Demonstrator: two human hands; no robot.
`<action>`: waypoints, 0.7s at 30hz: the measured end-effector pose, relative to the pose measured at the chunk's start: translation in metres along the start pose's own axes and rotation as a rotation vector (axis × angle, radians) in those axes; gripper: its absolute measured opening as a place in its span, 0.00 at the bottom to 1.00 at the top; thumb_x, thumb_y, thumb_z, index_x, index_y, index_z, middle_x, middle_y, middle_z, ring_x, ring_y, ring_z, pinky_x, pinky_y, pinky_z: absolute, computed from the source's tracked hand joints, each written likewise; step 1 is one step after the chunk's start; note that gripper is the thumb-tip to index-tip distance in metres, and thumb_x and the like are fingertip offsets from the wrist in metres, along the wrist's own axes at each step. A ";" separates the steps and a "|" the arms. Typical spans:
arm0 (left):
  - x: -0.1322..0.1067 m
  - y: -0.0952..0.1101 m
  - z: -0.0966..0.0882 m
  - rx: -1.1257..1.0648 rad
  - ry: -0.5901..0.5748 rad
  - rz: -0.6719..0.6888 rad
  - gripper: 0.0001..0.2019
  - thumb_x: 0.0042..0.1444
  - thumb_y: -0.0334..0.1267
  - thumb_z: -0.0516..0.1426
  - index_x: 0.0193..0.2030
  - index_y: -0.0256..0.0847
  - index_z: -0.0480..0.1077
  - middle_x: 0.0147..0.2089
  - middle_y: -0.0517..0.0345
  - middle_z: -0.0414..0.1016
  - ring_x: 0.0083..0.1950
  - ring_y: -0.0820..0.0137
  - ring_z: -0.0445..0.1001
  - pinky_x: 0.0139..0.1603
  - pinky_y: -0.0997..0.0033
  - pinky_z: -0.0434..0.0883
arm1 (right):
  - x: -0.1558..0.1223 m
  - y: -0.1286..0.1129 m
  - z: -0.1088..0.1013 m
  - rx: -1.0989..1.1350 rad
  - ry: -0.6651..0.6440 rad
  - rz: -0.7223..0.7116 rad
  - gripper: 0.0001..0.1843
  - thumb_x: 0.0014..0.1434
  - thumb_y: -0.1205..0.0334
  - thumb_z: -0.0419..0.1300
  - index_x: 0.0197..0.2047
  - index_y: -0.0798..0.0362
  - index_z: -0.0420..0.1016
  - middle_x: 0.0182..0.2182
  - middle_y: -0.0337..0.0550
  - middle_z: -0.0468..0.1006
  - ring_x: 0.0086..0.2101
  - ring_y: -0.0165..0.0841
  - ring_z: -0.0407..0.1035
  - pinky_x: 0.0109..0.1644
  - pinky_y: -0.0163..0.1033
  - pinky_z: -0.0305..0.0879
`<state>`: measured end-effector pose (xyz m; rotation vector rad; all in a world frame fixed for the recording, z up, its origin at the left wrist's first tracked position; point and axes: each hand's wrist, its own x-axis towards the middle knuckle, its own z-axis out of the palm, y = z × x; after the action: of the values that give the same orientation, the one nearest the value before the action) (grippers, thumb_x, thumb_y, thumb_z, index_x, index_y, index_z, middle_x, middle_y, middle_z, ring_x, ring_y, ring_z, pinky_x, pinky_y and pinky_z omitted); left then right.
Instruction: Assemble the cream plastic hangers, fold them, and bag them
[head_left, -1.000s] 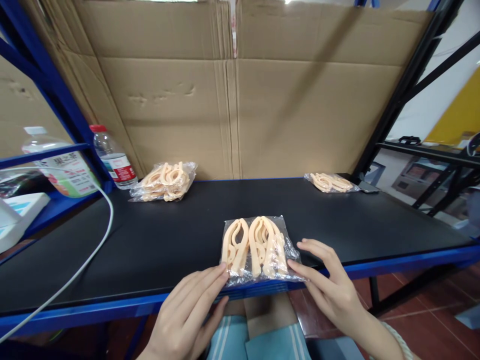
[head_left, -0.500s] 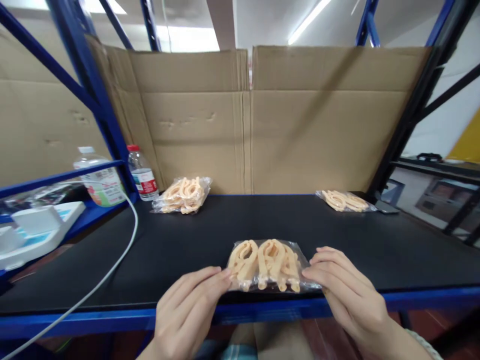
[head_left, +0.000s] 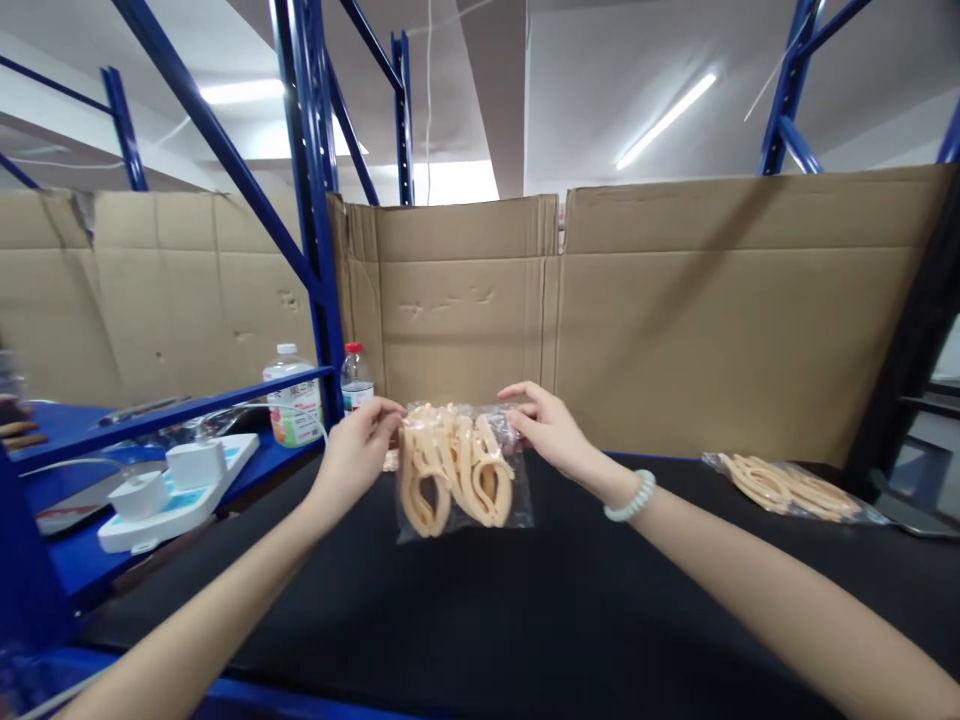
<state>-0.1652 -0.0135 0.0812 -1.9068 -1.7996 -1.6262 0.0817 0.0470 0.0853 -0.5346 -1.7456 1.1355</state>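
Note:
A clear plastic bag of peach-coloured plastic clips (head_left: 455,472) hangs in the air above the black table top (head_left: 570,600), held by its upper corners. My left hand (head_left: 358,447) pinches the bag's top left corner. My right hand (head_left: 545,425) pinches the top right corner, with a pale bead bracelet (head_left: 628,497) on its wrist. Both arms reach far forward toward the cardboard wall (head_left: 675,310). The stack of similar bags at the back left is almost hidden behind the held bag.
Another bag of clips (head_left: 787,487) lies at the right back of the table. Two water bottles (head_left: 357,378) stand by the blue rack post (head_left: 319,260). A white device (head_left: 176,485) sits on the blue side shelf at left.
Both hands lifted the bag off the table's front edge and carried it forward and up toward the back left. The camera view tilted upward.

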 end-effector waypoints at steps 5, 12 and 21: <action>0.093 -0.017 -0.001 0.246 0.183 -0.112 0.10 0.58 0.35 0.50 0.38 0.40 0.72 0.41 0.54 0.79 0.46 0.62 0.76 0.48 0.67 0.70 | 0.090 0.013 0.035 -0.004 0.158 0.099 0.16 0.59 0.78 0.50 0.46 0.50 0.64 0.21 0.28 0.66 0.19 0.25 0.66 0.24 0.30 0.72; 0.156 -0.058 0.059 0.418 0.026 -0.381 0.16 0.63 0.42 0.56 0.54 0.37 0.67 0.53 0.49 0.71 0.50 0.62 0.73 0.49 0.55 0.73 | 0.166 0.080 0.038 -0.197 0.260 0.284 0.13 0.67 0.62 0.58 0.52 0.57 0.68 0.42 0.44 0.73 0.33 0.31 0.72 0.33 0.37 0.74; 0.132 -0.080 0.091 0.546 -0.200 -0.345 0.17 0.63 0.43 0.56 0.55 0.37 0.66 0.55 0.48 0.70 0.51 0.61 0.73 0.50 0.53 0.72 | 0.114 0.116 0.002 -0.476 0.200 0.121 0.09 0.63 0.69 0.58 0.48 0.56 0.71 0.35 0.42 0.75 0.36 0.34 0.72 0.46 0.45 0.70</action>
<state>-0.2000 0.1621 0.0843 -1.6132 -2.4382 -0.8698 0.0132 0.1865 0.0381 -1.0173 -1.8259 0.7096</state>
